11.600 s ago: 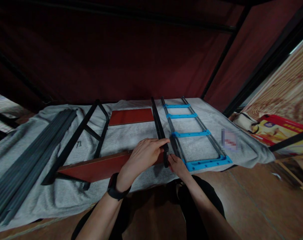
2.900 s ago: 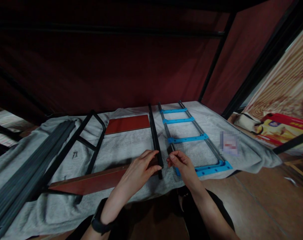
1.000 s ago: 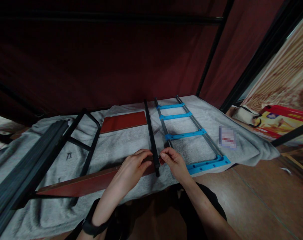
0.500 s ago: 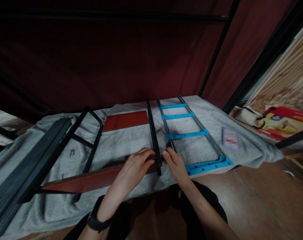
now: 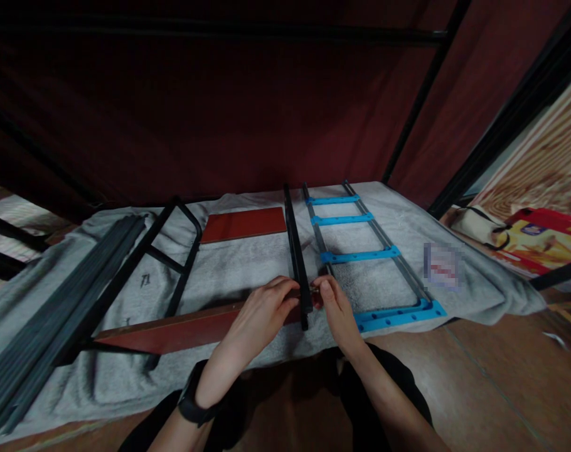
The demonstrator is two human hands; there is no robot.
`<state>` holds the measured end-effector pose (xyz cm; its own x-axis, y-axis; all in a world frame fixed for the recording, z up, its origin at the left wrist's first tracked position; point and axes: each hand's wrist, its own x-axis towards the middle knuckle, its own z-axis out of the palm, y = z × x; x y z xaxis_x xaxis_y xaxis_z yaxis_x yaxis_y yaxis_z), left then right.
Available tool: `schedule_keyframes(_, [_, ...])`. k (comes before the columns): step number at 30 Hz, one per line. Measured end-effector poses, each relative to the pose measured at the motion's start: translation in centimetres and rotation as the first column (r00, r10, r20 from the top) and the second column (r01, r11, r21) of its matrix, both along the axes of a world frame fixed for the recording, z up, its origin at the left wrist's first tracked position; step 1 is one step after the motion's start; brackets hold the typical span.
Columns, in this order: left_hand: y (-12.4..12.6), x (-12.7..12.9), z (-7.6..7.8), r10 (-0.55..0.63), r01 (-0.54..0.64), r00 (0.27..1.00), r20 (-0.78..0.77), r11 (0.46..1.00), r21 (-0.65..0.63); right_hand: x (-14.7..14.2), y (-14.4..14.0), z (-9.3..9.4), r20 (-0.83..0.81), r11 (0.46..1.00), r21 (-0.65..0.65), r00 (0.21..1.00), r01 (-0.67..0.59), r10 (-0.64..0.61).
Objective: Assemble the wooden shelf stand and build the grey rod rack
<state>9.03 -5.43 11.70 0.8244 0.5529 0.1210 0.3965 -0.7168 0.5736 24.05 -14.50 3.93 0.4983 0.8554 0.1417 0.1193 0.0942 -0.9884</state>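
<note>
A black metal bar (image 5: 295,251) lies lengthwise before me, with a long reddish-brown board (image 5: 182,333) meeting it from the left. At that junction, the thumb and fingers of my left hand (image 5: 261,314) are closed by the bar's left side; what they grip is hidden. My right hand (image 5: 336,307) pinches a small metal fastener (image 5: 315,289) against the bar's right side, its exact kind too small to tell. On the left, a black metal frame (image 5: 160,258) stands against the board's far end. A shorter reddish-brown board (image 5: 243,225) rests beyond my left hand.
A grey cloth (image 5: 248,270) lies under the parts. Right of the bar is a ladder-like rack with blue crosspieces (image 5: 361,256); dark grey tubes (image 5: 69,314) are bundled at left. Small hardware (image 5: 145,280) lies inside the frame. A red and yellow box (image 5: 544,242) stands far right.
The view has shifted slightly, so everything sits a little further right. My right thumb has straightened and turned at the bar, and the small metal fastener now shows. My left hand stays at the bar.
</note>
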Motion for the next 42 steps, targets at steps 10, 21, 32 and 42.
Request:
schedule_keyframes(10, [-0.6, -0.4, 0.1, 0.069, -0.054, 0.982, -0.174, 0.994, 0.092, 0.8, 0.1, -0.5, 0.086, 0.997, -0.022, 0.994, -0.072, 0.073])
schedule_keyframes(21, [-0.6, -0.2, 0.2, 0.106, -0.088, 0.972, -0.211, 0.992, 0.095, 1.1, -0.6, 0.0, 0.065, 1.0, -0.016, 0.998, -0.018, 0.019])
schedule_keyframes(32, [-0.6, -0.3, 0.1, 0.05, -0.034, 0.983, -0.176, 0.995, 0.093, 0.6, -0.3, -0.3, 0.217, 0.996, -0.092, 0.976, 0.018, 0.003])
schedule_keyframes(42, [-0.7, -0.3, -0.4, 0.051, -0.023, 0.98, -0.193, 0.989, 0.144, 1.4, -0.4, -0.2, 0.169, 0.996, -0.046, 0.983, -0.071, 0.078])
